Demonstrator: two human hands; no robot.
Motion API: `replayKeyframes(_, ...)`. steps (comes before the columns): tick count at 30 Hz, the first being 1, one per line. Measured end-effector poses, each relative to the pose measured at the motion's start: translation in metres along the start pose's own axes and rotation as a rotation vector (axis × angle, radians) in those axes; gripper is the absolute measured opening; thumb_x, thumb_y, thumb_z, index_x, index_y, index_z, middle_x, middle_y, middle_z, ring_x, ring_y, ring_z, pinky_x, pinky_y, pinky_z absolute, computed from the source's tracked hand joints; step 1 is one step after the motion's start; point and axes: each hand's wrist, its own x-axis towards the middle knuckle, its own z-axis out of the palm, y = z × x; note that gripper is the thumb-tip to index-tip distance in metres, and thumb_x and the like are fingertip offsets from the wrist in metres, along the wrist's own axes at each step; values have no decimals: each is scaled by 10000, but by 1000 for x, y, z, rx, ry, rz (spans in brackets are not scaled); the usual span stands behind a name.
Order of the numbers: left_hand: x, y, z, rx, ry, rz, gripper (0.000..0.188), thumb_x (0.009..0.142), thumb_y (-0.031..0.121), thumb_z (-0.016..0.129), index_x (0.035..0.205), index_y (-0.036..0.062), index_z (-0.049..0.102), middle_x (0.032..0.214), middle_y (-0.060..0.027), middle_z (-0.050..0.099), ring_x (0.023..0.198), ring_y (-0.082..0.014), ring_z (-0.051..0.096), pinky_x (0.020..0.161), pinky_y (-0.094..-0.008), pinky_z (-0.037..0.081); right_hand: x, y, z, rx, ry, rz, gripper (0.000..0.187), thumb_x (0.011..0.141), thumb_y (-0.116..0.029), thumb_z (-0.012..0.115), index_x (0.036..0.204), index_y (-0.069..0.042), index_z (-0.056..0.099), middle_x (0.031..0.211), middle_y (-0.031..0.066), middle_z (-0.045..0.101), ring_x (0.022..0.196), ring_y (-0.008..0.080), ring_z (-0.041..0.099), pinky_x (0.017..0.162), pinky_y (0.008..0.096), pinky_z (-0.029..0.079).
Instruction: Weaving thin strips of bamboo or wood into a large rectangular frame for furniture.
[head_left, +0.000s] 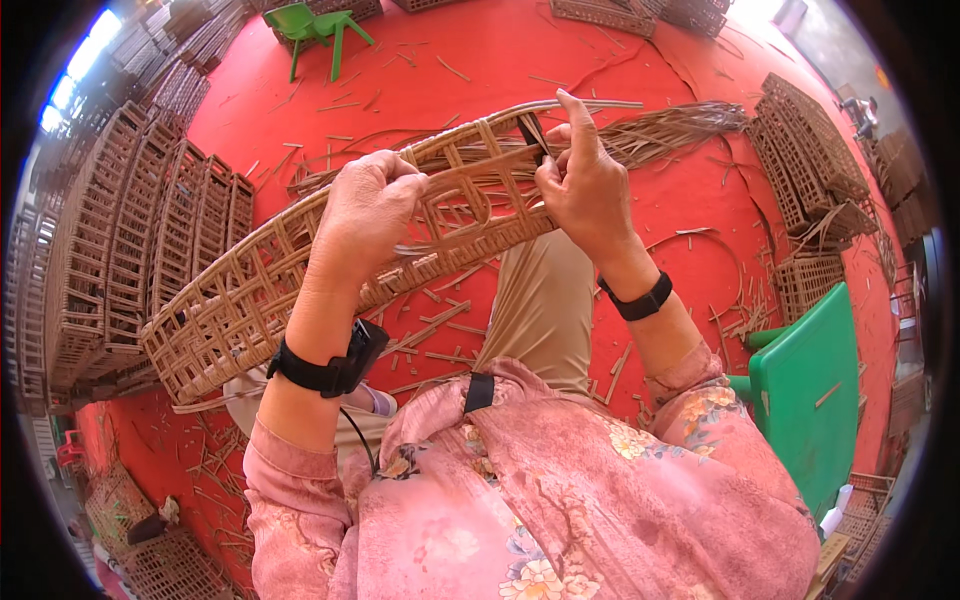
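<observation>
A long, open-lattice woven basket (452, 258) in tan and brown lies slantwise across my lap, its far right end raised. Along that end runs a flat brown weaving strip (483, 170) between my hands. My left hand (368, 205) is closed over the basket's middle, thumb and forefinger pinching the strip's left part. At the right end, my right hand (588, 185) pinches the strip beside a dark patch (532, 128) on the basket, forefinger pointing up. The fingertips partly hide what they grip. A pale rod-like strip (600, 104) sticks out past the basket's upper corner.
Loose brown strips (670, 135) lie bundled on the red floor (450, 80) beyond the basket, with scraps scattered around. Stacked woven baskets (95, 250) stand at left, more baskets (800, 160) at right. A green chair (808, 390) is near my right elbow; a small green chair (305, 25) stands far off.
</observation>
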Motion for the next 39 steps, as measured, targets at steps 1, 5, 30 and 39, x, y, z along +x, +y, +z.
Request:
replayKeyframes(1, 0, 1, 1, 1, 0, -1, 187, 845, 150, 639, 882, -27, 686, 760, -70, 665, 685, -123, 588, 668, -301, 490, 0, 0, 1, -27, 23, -26, 720, 770, 12, 629, 1442, -47, 377, 932, 125, 670, 797, 311, 687, 689, 406, 553)
replayKeyframes(5, -1, 4, 6, 18, 22, 8, 198, 851, 143, 606, 941, -15, 684, 781, -94, 676, 708, -143, 623, 698, -319, 508, -2, 3, 6, -93, 110, -102, 709, 738, 45, 640, 1410, -41, 431, 921, 99, 669, 783, 270, 680, 683, 385, 546)
replayKeyframes(30, -4, 24, 21, -92, -261, 63, 205, 914, 77, 631, 1075, -30, 698, 858, -33, 677, 740, -80, 629, 686, -262, 509, -12, 13, 20, 11, 286, -206, 600, 744, 126, 606, 1314, -51, 550, 880, 65, 639, 673, 176, 602, 598, 329, 519)
replayKeyframes(39, 20, 23, 31, 170, -195, 251, 242, 885, 100, 595, 1048, -46, 699, 741, -55, 682, 630, -108, 627, 572, -288, 520, -9, 6, 17, 121, 252, -53, 558, 785, 63, 631, 1326, -31, 533, 871, 80, 629, 723, 160, 594, 644, 306, 524)
